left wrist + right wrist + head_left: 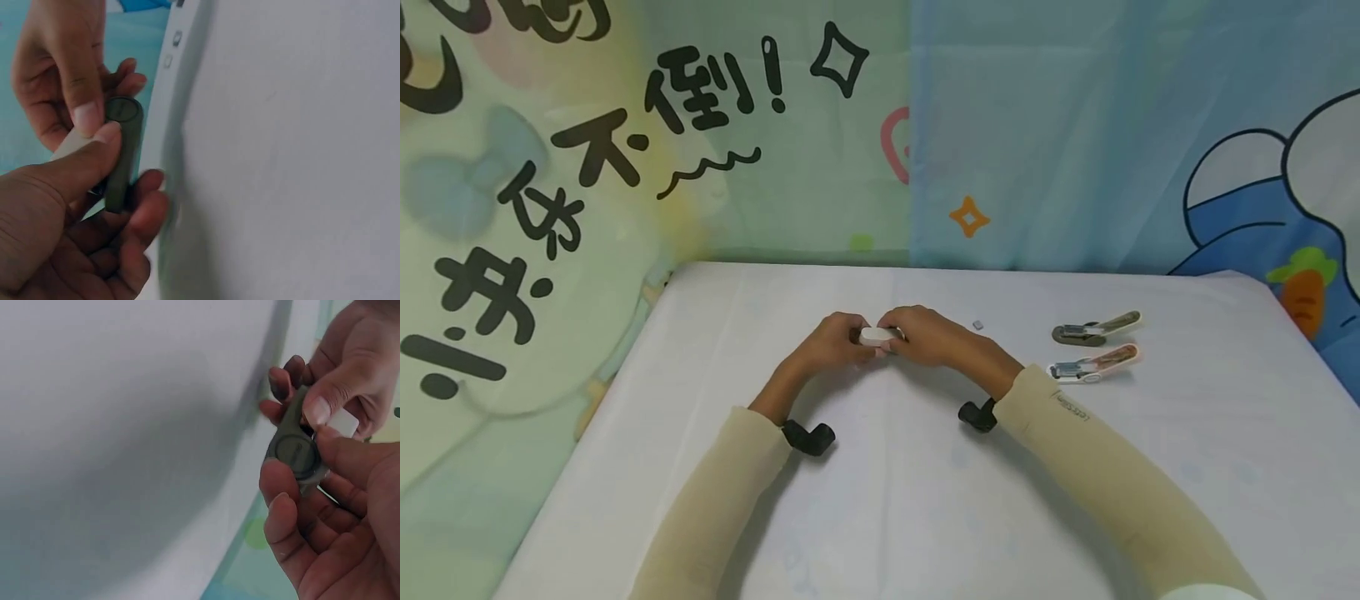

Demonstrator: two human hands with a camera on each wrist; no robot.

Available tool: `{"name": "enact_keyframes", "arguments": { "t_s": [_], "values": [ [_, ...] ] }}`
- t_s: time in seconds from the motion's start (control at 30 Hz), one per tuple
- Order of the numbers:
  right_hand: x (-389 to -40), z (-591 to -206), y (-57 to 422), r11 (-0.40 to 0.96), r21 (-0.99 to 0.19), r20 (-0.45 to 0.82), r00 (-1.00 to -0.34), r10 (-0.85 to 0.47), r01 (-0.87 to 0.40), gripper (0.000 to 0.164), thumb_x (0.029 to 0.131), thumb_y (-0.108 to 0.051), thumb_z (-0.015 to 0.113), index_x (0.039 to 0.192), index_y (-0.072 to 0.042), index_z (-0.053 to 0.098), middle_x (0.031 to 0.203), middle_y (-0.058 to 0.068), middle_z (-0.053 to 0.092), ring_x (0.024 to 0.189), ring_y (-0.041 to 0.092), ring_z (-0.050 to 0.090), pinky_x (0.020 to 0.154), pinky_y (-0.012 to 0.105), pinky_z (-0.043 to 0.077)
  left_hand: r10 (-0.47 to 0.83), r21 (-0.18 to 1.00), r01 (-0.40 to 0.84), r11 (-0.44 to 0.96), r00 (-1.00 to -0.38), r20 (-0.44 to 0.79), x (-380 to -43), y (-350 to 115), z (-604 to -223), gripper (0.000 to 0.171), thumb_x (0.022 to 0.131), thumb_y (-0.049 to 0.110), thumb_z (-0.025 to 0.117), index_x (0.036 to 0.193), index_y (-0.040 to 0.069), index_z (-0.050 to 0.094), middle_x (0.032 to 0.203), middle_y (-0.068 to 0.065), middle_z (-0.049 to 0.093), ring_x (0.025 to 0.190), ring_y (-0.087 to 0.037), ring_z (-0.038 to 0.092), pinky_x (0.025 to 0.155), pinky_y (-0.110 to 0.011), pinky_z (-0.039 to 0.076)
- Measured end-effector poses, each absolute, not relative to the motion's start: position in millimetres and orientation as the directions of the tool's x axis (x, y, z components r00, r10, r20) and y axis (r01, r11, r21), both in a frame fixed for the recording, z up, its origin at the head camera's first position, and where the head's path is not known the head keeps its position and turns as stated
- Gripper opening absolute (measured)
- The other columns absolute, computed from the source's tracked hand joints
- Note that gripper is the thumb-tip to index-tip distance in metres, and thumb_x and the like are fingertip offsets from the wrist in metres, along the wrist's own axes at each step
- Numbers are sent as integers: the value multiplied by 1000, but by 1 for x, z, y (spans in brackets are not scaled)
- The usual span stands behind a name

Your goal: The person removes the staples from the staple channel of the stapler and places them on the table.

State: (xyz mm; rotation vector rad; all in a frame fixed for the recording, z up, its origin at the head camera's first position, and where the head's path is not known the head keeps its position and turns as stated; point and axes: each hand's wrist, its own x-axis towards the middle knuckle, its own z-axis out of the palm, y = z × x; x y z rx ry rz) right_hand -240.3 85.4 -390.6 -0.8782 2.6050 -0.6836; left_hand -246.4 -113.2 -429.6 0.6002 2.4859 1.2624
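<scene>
Both hands meet over the far middle of the table around one small olive-green and white gadget (874, 337) with a round disc at one end. My left hand (837, 342) grips it from the left, its thumb (94, 156) pressing on the side near the white part. From the right, my right hand (925, 336) pinches it between thumb and fingers. In the right wrist view the green body (295, 453) shows its disc, and the white part (342, 422) sticks out beside the two thumbs. Fingers hide part of the gadget.
To the right lie two slim hinged tools, one grey-green (1078, 335) and one white and pink (1108, 359). A tiny grey piece (977, 325) is near my right hand. A printed cloth backdrop (1037, 150) stands behind the white table (887, 500).
</scene>
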Motion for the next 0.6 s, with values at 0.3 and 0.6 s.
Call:
{"name": "enact_keyframes", "arguments": {
  "t_s": [0.3,0.6],
  "values": [
    [-207,-366,122,636,-600,-102,-742,-662,-485,31,90,-25,73,114,-6,68,102,-1,66,63,10,52,62,29,45,582,862,297,411,-813,3,-220,-88,-419,15,85,13,78,92,4,68,80,-1,65,68,-12,50,59,-26,41],
    [-166,-349,154,611,-576,-30,-733,-680,-543,27,90,-17,72,114,-5,67,93,-5,63,64,10,54,59,28,47,631,876,326,355,-775,33,-185,-66,-400,18,82,23,81,87,11,69,78,4,67,69,-12,57,59,-26,44]
  ]
}}
